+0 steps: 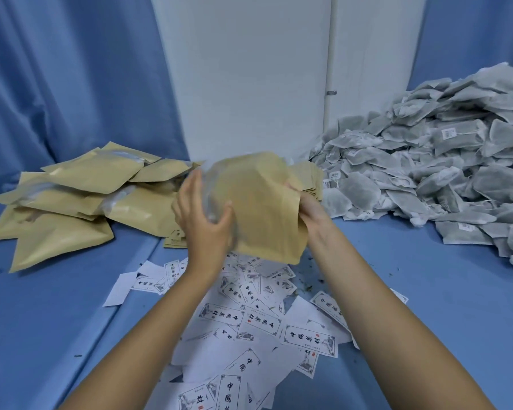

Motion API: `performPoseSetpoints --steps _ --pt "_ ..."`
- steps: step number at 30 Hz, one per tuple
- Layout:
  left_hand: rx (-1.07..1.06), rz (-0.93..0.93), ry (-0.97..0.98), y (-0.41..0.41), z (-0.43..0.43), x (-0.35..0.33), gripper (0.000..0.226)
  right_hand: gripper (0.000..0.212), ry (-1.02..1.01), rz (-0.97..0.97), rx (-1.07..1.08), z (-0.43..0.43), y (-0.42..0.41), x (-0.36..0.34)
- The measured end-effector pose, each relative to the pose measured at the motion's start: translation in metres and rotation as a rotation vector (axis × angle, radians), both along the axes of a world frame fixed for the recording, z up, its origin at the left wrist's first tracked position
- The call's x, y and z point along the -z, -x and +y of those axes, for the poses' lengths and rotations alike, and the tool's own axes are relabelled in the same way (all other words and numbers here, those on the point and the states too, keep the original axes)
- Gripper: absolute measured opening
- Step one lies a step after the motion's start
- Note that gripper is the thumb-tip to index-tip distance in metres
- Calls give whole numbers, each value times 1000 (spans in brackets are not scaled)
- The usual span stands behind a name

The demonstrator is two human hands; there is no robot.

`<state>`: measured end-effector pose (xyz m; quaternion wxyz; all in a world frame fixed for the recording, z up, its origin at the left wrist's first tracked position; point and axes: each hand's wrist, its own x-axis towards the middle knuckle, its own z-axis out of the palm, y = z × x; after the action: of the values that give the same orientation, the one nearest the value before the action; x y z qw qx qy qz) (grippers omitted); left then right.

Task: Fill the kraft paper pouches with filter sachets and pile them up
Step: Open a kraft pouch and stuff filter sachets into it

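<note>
A bulging kraft paper pouch is held up over the middle of the table, blurred by motion. My left hand grips its left side, where a clear window shows. My right hand holds its right edge, partly hidden behind the paper. To the left lies a loose pile of filled kraft pouches. A big heap of grey-white filter sachets covers the right side. A small stack of flat empty pouches stands just behind the held pouch.
Several white printed paper labels lie scattered on the blue table cover under my arms. Blue curtains hang at the left and far right. A white panel stands at the back.
</note>
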<state>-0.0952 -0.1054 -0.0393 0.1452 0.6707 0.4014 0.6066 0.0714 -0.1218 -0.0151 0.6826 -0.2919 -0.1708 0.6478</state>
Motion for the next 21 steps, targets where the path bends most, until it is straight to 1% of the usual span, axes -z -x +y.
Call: performPoseSetpoints --steps 1,2,3,4,5,6,7,8,10,13,15,16,17,18,21 --pt "-8 -107 218 1 2 1 67 20 -22 126 32 4 -2 -1" --pt "68 -237 462 0 3 5 68 16 -32 238 85 8 -3 0" --pt "259 -408 697 -3 3 10 61 16 -27 319 140 12 -4 6" --pt "523 -606 908 -7 5 16 54 20 -22 370 181 15 -4 14" --pt "737 -767 1071 -10 5 23 48 21 -14 384 216 15 -2 25" --pt "873 -867 1152 -14 7 31 44 22 -1 397 240 16 -2 38" --pt "929 -897 1176 -18 9 39 39 25 4 417 254 15 -1 51" --pt "930 -876 1178 -23 12 46 35 32 1 420 271 15 -3 64" --pt "825 -800 1171 -32 14 61 38 38 -1 347 321 11 -12 89" --pt "602 -641 1109 -37 19 80 44 28 68 126 444 2 -33 109" --pt "532 -591 1064 -35 24 90 44 12 142 -44 510 -4 -46 117" --pt "513 -575 1050 -34 26 92 42 5 173 -95 529 -5 -51 120" --pt "497 -550 1042 -34 28 93 39 1 196 -120 535 -6 -54 121" --pt "483 -528 1038 -33 30 93 35 2 212 -127 531 -6 -56 121" --pt "478 -524 1023 -32 34 94 31 8 243 -157 547 -4 -53 120"
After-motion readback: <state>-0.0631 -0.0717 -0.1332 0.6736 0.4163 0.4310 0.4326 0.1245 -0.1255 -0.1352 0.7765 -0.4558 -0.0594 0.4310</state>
